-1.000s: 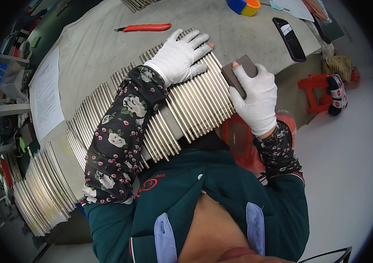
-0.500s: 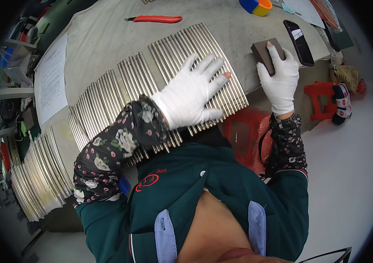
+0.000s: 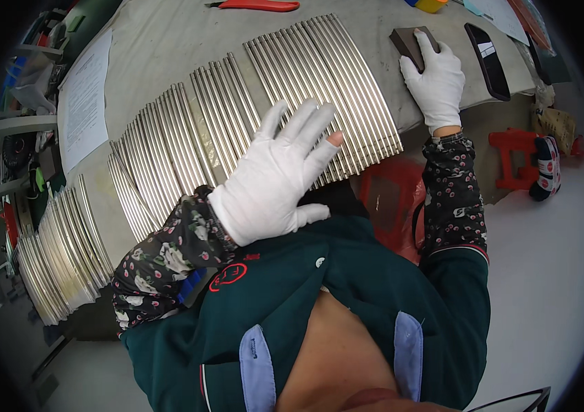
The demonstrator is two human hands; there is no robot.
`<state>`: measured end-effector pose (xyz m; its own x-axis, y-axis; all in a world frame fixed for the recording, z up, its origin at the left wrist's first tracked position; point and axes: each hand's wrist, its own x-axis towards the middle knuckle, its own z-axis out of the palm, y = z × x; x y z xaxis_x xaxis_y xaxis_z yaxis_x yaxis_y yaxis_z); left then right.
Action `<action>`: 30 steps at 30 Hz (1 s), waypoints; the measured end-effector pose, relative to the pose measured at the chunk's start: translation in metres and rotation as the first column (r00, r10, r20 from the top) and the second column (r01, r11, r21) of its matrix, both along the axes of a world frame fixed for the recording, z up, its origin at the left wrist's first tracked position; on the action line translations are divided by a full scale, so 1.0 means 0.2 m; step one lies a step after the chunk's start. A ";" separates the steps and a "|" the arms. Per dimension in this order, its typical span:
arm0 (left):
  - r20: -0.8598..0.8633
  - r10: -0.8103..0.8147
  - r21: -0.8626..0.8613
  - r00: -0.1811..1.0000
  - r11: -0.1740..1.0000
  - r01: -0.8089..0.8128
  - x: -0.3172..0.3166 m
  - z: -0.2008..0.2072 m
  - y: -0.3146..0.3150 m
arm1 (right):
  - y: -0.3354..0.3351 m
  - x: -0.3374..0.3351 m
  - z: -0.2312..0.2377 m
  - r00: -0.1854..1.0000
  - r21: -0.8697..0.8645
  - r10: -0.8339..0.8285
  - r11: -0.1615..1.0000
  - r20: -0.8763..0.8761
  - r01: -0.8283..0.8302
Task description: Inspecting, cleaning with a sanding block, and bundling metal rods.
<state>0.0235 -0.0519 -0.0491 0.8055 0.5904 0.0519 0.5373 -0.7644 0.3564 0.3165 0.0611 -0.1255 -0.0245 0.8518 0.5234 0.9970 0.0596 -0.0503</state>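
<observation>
My left hand, in a white glove with a bare fingertip showing, is spread open over the near ends of the shiny metal rods. These thin rods lie side by side in several groups across the table; whether the palm touches them I cannot tell. Farther right, my right hand, also white-gloved, has its thumb and fingers closed on a dark brown rectangular block. The block rests on or just over the tabletop, right of the rods' far ends.
A black phone lies right of the block. At the far edge is a red-handled utility knife. A printed sheet lies at left, above a wrapped bundle of rods. A red plastic stool stands on the floor at right.
My left hand has drawn back toward my body and left, across the rods. My right hand has moved farther away with the block. The whole view has shifted slightly.
</observation>
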 end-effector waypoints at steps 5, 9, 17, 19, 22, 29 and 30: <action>-0.071 0.140 0.007 0.988 0.990 -0.139 -0.27 -0.06 -0.12 | -0.02 0.04 0.01 0.989 0.115 0.018 0.993 0.147 -0.036; -0.084 0.207 0.049 0.975 0.978 -0.204 -0.31 -0.12 -0.20 | -0.12 -0.06 0.14 0.979 0.177 0.148 0.969 0.138 -0.172; -0.075 0.192 0.063 0.978 0.980 -0.188 -0.29 -0.14 -0.17 | -0.41 -0.35 0.20 0.700 -0.178 0.693 0.677 -0.172 -0.714; -0.094 0.193 0.071 0.977 0.980 -0.187 -0.28 -0.17 -0.16 | -0.50 -0.41 0.23 0.698 -0.375 0.707 0.621 -0.112 -0.688; -0.005 0.206 0.100 0.979 0.974 -0.204 -0.26 -0.18 -0.15 | -0.53 -0.45 0.19 0.713 -0.442 0.698 0.621 -0.064 -0.648; -0.006 0.208 0.102 0.978 0.973 -0.207 -0.23 -0.18 -0.15 | -0.51 -0.48 0.16 0.710 -0.374 0.700 0.640 -0.077 -0.671; -0.005 0.208 0.102 0.978 0.973 -0.206 -0.22 -0.18 -0.15 | -0.51 -0.47 0.16 0.714 -0.379 0.697 0.643 -0.071 -0.665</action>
<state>-0.0205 -0.0809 -0.0859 0.6676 0.7367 0.1073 0.6925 -0.6674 0.2740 0.2218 -0.0419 -0.0927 -0.6984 0.6971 0.1619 0.6830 0.7168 -0.1401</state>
